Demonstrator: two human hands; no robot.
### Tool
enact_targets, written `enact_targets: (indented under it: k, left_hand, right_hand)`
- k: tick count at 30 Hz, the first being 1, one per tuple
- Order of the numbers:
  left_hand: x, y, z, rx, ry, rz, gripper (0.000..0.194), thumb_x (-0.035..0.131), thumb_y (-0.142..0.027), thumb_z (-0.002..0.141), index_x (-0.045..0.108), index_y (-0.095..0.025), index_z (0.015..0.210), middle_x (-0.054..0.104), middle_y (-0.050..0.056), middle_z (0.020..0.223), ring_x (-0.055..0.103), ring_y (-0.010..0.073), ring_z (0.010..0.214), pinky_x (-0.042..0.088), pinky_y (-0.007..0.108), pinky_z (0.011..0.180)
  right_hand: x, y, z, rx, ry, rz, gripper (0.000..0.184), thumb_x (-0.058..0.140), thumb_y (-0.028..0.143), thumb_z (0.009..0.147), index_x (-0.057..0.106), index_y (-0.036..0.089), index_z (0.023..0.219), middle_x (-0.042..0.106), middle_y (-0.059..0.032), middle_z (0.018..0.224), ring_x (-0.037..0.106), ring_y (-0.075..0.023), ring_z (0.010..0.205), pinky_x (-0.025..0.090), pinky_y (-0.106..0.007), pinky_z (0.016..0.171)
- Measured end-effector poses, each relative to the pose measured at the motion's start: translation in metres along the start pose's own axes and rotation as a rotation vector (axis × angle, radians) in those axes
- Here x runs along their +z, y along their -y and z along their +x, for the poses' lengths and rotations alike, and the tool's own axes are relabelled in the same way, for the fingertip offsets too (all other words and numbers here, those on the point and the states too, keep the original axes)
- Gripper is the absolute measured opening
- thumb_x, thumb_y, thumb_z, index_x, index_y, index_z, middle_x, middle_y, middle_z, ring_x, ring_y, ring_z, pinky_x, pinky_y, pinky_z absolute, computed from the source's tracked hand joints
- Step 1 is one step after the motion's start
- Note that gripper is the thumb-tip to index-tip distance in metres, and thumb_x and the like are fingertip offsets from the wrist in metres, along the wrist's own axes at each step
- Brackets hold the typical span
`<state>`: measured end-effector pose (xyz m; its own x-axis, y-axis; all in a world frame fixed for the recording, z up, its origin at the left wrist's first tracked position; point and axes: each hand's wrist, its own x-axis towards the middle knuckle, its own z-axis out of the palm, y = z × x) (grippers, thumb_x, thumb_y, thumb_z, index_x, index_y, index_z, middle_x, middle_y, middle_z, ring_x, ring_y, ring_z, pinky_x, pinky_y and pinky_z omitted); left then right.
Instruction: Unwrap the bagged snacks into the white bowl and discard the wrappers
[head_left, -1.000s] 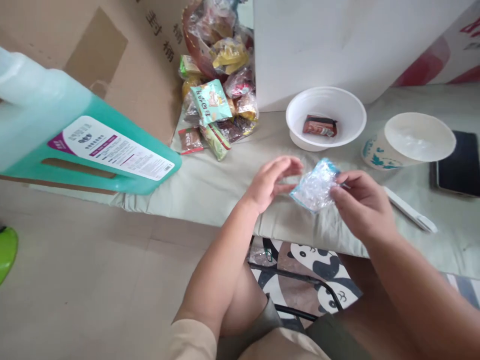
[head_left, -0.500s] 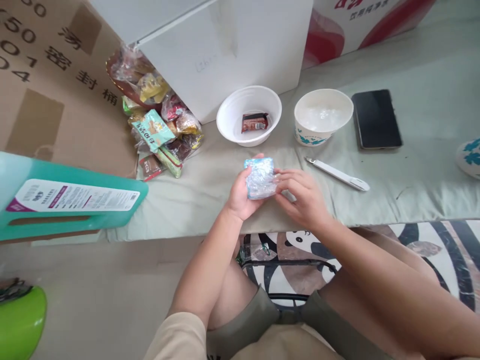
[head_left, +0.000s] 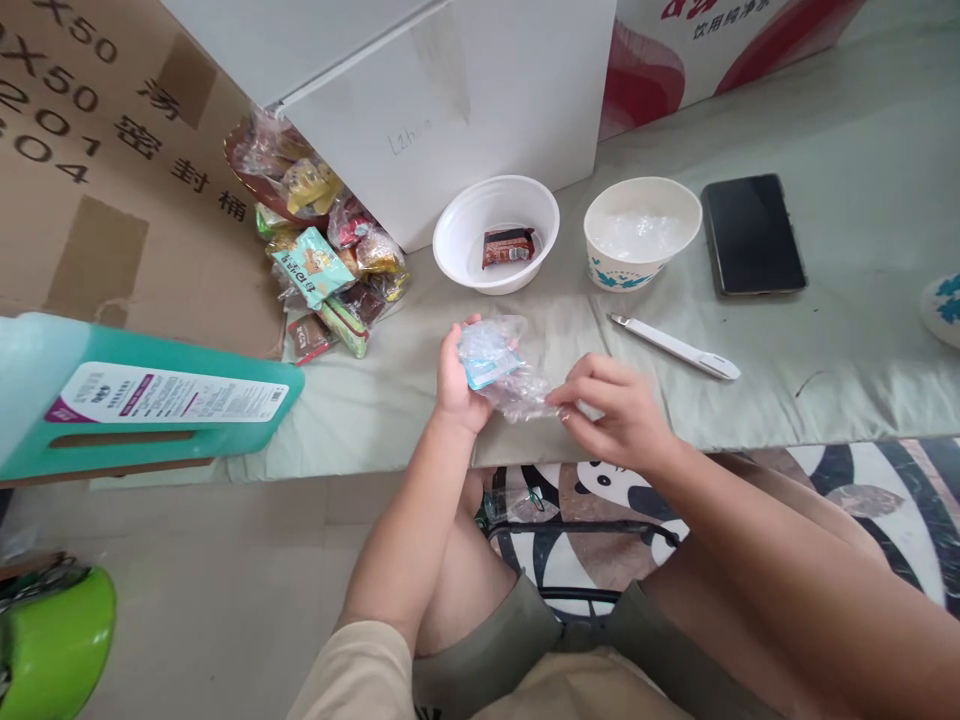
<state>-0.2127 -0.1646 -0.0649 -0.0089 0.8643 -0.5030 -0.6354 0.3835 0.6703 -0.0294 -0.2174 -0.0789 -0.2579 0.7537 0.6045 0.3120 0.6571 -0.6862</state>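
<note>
My left hand (head_left: 459, 385) is closed around a small flat blue-edged packet (head_left: 491, 368) wrapped in clear plastic. Between my hands the clear plastic wrap (head_left: 521, 392) stretches out to the right, loose and crinkled. The thumb and fingers of my right hand (head_left: 611, 408) pinch its end. What is inside the wrap cannot be made out. Beyond my hands stands a white bowl (head_left: 448, 240) with a brown snack packet (head_left: 508, 247) in it. To its right, a paper bowl (head_left: 626, 275) with blue leaf prints holds crumpled clear plastic. A white utility knife (head_left: 675, 346) lies beyond my right hand.
Wrapped snacks (head_left: 322, 275) are heaped at the left beside a cardboard box (head_left: 112, 250) and a jug of green liquid (head_left: 247, 350). White boxes (head_left: 480, 100) stand at the back. A black phone (head_left: 756, 235) lies on the right of the cloth-covered surface (head_left: 840, 370).
My right hand has drawn the clear wrap out to the right and slightly down, away from the packet. My left hand has shifted left and tilted the packet.
</note>
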Motion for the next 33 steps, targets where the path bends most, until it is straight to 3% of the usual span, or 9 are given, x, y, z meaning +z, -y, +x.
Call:
enact_targets:
  k: [3,6,10,15,18,22,27,31,33]
  left_hand:
    - [-0.002,-0.005,0.0,0.0,-0.064,-0.05,0.034,0.052,-0.051,0.094,0.061,-0.024,0.112,0.071,0.003,0.081,0.069,0.0176,0.066,0.055,0.03,0.066]
    - [-0.006,-0.009,-0.002,-0.045,-0.037,-0.019,0.041,0.052,-0.057,0.092,0.063,-0.022,0.11,0.072,0.004,0.082,0.071,0.02,0.07,0.057,0.033,0.069]
    - [-0.011,-0.005,-0.009,-0.17,0.164,0.122,0.046,0.053,-0.058,0.091,0.065,-0.019,0.112,0.074,0.006,0.085,0.074,0.0239,0.077,0.058,0.036,0.071]
    - [-0.019,0.006,-0.014,-0.444,0.397,0.307,0.051,0.057,-0.058,0.091,0.065,-0.018,0.123,0.076,0.008,0.087,0.072,0.0212,0.062,0.055,0.03,0.056]
    - [-0.02,0.007,-0.014,-0.545,0.419,0.33,0.049,0.057,-0.06,0.092,0.069,-0.018,0.115,0.076,0.009,0.087,0.072,0.0225,0.062,0.056,0.033,0.057]
    - [-0.015,0.01,-0.014,-0.405,0.339,0.284,0.043,0.06,-0.057,0.092,0.072,-0.018,0.106,0.077,0.008,0.09,0.074,0.0225,0.069,0.059,0.035,0.064]
    - [-0.011,0.019,-0.016,-0.137,0.258,0.325,0.035,0.087,-0.029,0.075,0.073,-0.018,0.105,0.078,0.005,0.099,0.074,0.0206,0.096,0.057,0.029,0.087]
    - [-0.009,0.019,-0.018,-0.099,0.252,0.325,0.046,0.089,-0.041,0.073,0.072,-0.019,0.11,0.077,0.008,0.113,0.073,0.0258,0.11,0.057,0.036,0.094]
    - [-0.009,0.014,-0.017,-0.105,0.264,0.3,0.047,0.087,-0.046,0.075,0.071,-0.018,0.11,0.077,0.01,0.114,0.073,0.0288,0.109,0.059,0.041,0.093]
  right_hand:
    - [0.001,0.0,-0.001,-0.05,0.245,0.089,0.02,0.053,0.01,0.085,0.07,0.019,0.086,0.062,-0.0022,0.076,0.059,-0.0127,0.065,0.047,-0.028,0.062]
    - [0.001,0.0,0.0,0.093,0.333,0.168,0.019,0.051,0.015,0.089,0.069,0.019,0.086,0.062,-0.0008,0.072,0.057,-0.0114,0.062,0.046,-0.027,0.061]
    - [0.002,0.0,0.005,0.396,0.135,0.077,0.033,0.066,0.032,0.085,0.064,0.021,0.116,0.06,0.0029,0.071,0.052,-0.012,0.06,0.044,-0.028,0.06]
    - [0.002,-0.005,0.012,0.729,-0.04,0.179,0.017,0.058,0.039,0.093,0.06,0.022,0.091,0.053,0.0051,0.054,0.052,-0.0124,0.049,0.04,-0.028,0.052]
    - [0.001,-0.014,0.013,0.781,-0.285,0.307,0.014,0.056,0.036,0.094,0.054,0.025,0.103,0.07,-0.0026,0.084,0.069,-0.0169,0.072,0.052,-0.031,0.063]
    - [0.006,-0.016,0.006,0.642,-0.321,0.243,0.027,0.06,0.033,0.09,0.052,0.027,0.115,0.065,-0.0101,0.125,0.066,-0.0232,0.114,0.055,-0.04,0.09]
    - [0.025,0.0,-0.003,0.474,0.009,0.101,0.042,0.073,0.041,0.079,0.057,0.022,0.113,0.065,-0.0094,0.108,0.064,-0.0242,0.097,0.053,-0.041,0.083]
    - [0.026,-0.001,0.002,0.527,0.009,0.107,0.009,0.061,0.031,0.087,0.059,0.022,0.087,0.064,-0.0058,0.09,0.062,-0.0194,0.082,0.05,-0.035,0.073]
    - [0.018,-0.009,0.006,0.634,-0.035,0.203,0.012,0.059,0.032,0.089,0.056,0.022,0.083,0.063,-0.0028,0.079,0.06,-0.0168,0.072,0.047,-0.032,0.065]
